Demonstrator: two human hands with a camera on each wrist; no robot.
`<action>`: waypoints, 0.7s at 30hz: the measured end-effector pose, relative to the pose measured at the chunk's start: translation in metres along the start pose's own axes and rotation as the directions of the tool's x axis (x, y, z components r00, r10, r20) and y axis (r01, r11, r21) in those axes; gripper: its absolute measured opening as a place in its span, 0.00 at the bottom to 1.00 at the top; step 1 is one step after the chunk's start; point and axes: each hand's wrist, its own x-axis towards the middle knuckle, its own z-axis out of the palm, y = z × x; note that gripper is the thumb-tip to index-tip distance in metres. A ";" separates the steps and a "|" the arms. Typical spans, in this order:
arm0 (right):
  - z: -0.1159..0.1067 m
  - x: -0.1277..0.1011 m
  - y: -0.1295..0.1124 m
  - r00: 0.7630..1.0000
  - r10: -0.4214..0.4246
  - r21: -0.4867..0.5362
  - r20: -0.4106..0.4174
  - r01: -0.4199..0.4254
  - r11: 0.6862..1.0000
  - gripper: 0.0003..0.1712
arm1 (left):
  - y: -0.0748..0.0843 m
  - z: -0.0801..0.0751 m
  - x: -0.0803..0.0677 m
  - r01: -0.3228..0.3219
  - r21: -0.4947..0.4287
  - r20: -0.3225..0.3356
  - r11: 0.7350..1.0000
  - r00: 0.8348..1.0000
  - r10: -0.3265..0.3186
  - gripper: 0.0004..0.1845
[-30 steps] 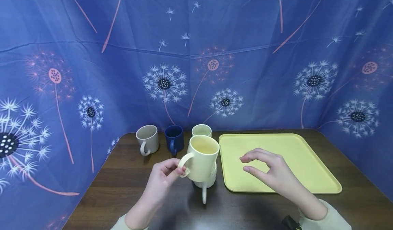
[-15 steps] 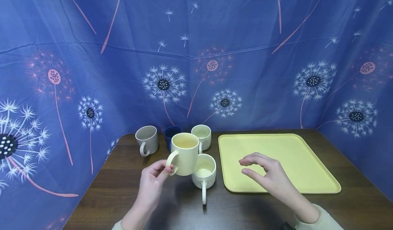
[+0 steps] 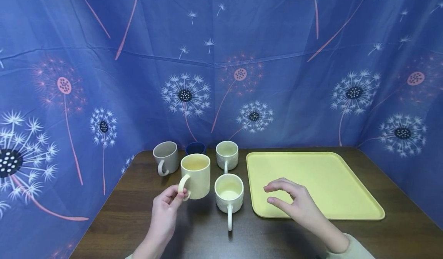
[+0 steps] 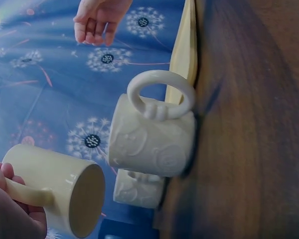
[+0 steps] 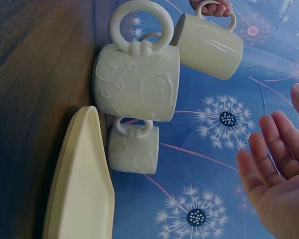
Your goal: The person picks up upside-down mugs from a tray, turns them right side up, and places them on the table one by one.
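The pale yellow mug (image 3: 195,175) sits left of centre in the frame, upright, its handle pinched by the left hand (image 3: 167,209). A second ago it hung in front of the embossed white mug (image 3: 229,193); it has since moved left and lower, uncovering that mug and now hiding most of the dark blue mug (image 3: 195,148). The right hand (image 3: 294,203), fingers loosely spread and holding nothing, has sunk slightly over the near left corner of the yellow tray (image 3: 332,174) on the worktop (image 3: 138,213).
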 end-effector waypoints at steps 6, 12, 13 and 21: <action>0.001 -0.002 0.004 1.000 0.024 -0.011 0.010 -0.024 1.000 0.19 | -0.008 -0.004 0.002 0.059 0.024 -0.018 0.998 0.998 -0.059 0.09; 0.002 -0.003 0.003 1.000 0.023 -0.008 0.002 -0.023 1.000 0.20 | -0.018 -0.008 0.006 0.077 0.040 -0.025 0.996 0.997 -0.076 0.10; 0.002 -0.002 0.002 1.000 0.020 -0.006 0.001 -0.020 1.000 0.20 | -0.020 -0.008 0.006 0.080 0.043 -0.030 0.996 0.996 -0.079 0.10; 0.002 -0.004 0.005 0.999 0.031 -0.014 0.014 -0.031 0.999 0.20 | -0.037 -0.008 0.011 0.123 0.051 -0.077 0.991 0.990 -0.119 0.09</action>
